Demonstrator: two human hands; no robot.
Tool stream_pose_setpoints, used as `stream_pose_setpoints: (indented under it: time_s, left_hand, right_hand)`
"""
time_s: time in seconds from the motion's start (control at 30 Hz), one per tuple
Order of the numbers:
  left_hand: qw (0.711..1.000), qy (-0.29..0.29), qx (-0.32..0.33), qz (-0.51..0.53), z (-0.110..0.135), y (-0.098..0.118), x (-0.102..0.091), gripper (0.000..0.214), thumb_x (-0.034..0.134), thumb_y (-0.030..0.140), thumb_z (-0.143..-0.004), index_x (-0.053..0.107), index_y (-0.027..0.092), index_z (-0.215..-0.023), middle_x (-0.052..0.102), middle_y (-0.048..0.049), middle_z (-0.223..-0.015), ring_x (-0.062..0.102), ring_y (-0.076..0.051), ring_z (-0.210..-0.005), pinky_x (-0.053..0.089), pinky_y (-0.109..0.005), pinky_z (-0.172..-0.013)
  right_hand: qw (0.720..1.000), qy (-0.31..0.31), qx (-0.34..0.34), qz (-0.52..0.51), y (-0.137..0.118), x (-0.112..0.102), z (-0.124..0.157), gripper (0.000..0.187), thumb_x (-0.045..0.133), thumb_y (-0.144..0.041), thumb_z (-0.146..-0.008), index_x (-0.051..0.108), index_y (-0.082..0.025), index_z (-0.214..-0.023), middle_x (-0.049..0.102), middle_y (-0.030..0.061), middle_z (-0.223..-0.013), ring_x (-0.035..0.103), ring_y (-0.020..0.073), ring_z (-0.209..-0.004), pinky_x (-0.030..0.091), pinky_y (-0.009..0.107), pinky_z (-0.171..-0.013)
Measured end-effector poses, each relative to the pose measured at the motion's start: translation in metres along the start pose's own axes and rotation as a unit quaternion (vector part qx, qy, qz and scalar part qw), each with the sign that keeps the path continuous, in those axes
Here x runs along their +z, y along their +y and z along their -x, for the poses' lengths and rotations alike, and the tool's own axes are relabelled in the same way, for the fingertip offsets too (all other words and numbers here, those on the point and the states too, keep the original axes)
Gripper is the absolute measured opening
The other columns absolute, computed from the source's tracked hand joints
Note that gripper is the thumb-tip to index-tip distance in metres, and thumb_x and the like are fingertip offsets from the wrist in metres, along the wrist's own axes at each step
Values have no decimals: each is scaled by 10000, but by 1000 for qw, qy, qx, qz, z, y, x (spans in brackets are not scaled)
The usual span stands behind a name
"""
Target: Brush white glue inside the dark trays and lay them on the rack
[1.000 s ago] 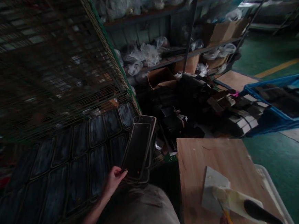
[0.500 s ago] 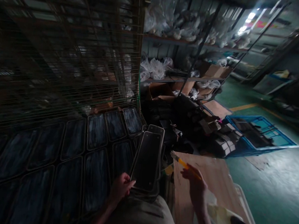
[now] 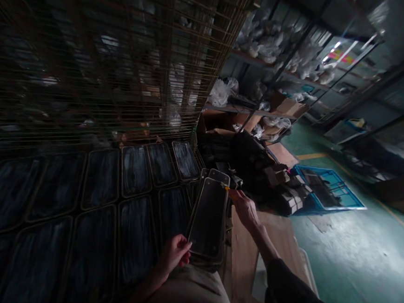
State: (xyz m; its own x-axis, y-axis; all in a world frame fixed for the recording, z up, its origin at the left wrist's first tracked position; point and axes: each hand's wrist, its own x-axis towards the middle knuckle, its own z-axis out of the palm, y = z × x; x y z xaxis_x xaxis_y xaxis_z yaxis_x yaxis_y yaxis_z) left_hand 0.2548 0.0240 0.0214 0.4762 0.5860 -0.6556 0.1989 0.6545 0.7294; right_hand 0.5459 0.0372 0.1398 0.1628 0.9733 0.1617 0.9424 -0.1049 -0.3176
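Note:
A dark rectangular panel with rounded corners and a pale rim (image 3: 208,217) lies on top of similar panels in front of my lap. My left hand (image 3: 175,253) pinches its lower left corner, thumb on top and fingers curled. In my right hand (image 3: 245,210) is a paintbrush with an orange handle (image 3: 227,188), its bristles over the panel's upper right end. Whether the bristles touch the surface I cannot tell. To the left lie rows of similar panels (image 3: 135,239) with whitish streaks across their faces.
A wire mesh rack (image 3: 180,66) rises behind the streaked panels. A wooden board (image 3: 279,232) lies at my right, partly under my dark sleeve (image 3: 290,294). Beyond are dark stacked bundles (image 3: 250,160), a blue crate (image 3: 349,207) and shelves of plastic bags (image 3: 266,47).
My right hand has moved left and forward from over the board, bringing the brush to the panel's far end. My left hand stays at the panel's corner. The view has shifted and tilted.

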Motion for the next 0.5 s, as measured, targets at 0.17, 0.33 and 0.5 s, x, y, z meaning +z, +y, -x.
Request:
stream_pose_setpoints:
  time_s: [0.17, 0.33, 0.5]
  left_hand:
    - [1000, -3, 1, 6, 1, 1, -3, 521, 797, 615, -660, 491, 205, -759, 640, 43, -526, 603, -112, -407, 369, -167, -362]
    - [1000, -13, 5, 12, 3, 3, -6, 475, 790, 567, -684, 503, 200, -780, 651, 40, -547, 617, -112, -431, 398, -171, -385]
    - [1000, -22, -5, 9, 1, 3, -8, 454, 784, 547, -688, 507, 200, -785, 660, 32, -556, 610, -109, -422, 404, -174, -384]
  right_hand:
    - [1000, -21, 0, 13, -6, 6, 6, 306, 433, -271, -1026, 665, -233, -1222, 705, 68, -1049, 689, 173, -777, 492, 240, -599]
    - [998, -60, 15, 0, -28, 4, 58, 307, 411, -324, -1050, 648, -272, -1239, 702, 50, -1005, 678, 177, -730, 453, 241, -547]
    - [988, -138, 35, -52, -69, -15, 122, 307, 412, -342, -1068, 627, -290, -1280, 694, 40, -966, 693, 179, -770, 476, 244, -602]
